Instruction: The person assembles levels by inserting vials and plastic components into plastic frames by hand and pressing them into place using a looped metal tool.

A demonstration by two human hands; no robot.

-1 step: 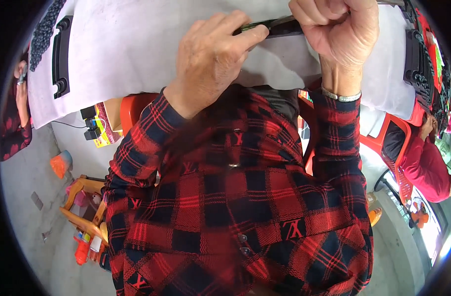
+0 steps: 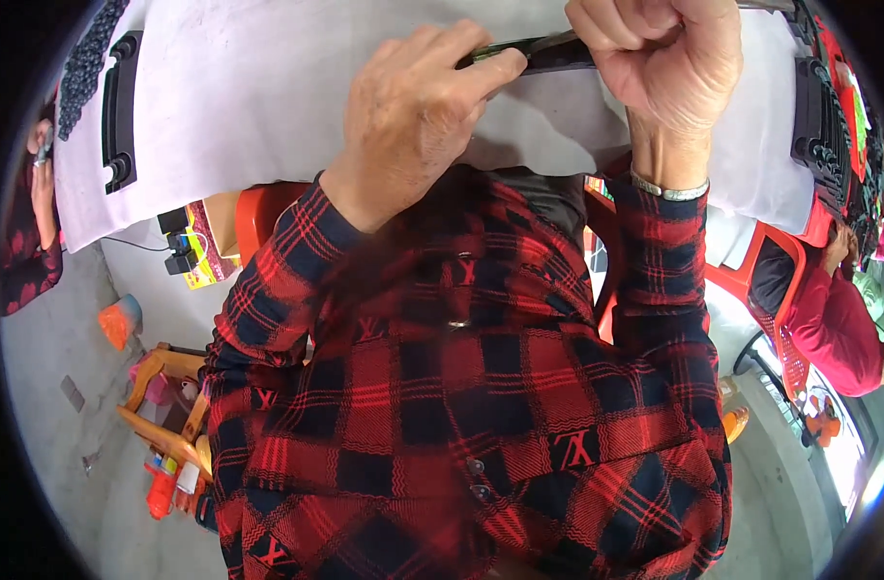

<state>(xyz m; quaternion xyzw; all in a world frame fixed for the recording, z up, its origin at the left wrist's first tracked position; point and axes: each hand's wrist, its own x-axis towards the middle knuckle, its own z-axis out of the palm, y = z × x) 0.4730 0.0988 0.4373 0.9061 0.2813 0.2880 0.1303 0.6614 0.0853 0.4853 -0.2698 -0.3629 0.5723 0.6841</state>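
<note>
My left hand [image 2: 413,116] is closed, with thumb and fingers gripping one end of a narrow black plastic part [image 2: 568,60] over the white-covered table. My right hand [image 2: 669,58] makes a fist around a thin grey metal tool [image 2: 550,41]. One end of the tool reaches toward the black part near my left thumb; whether it touches is hard to tell. Its other end sticks out past the right side of my fist. My fingers hide much of both things, and the upper picture edge cuts off part of the right hand.
On the table's left lie a long black plastic part [image 2: 121,111] and a heap of small black pieces [image 2: 92,63]. Several black parts [image 2: 817,116] are stacked at the right edge. People sit at both sides. A wooden stool [image 2: 162,372] stands at lower left.
</note>
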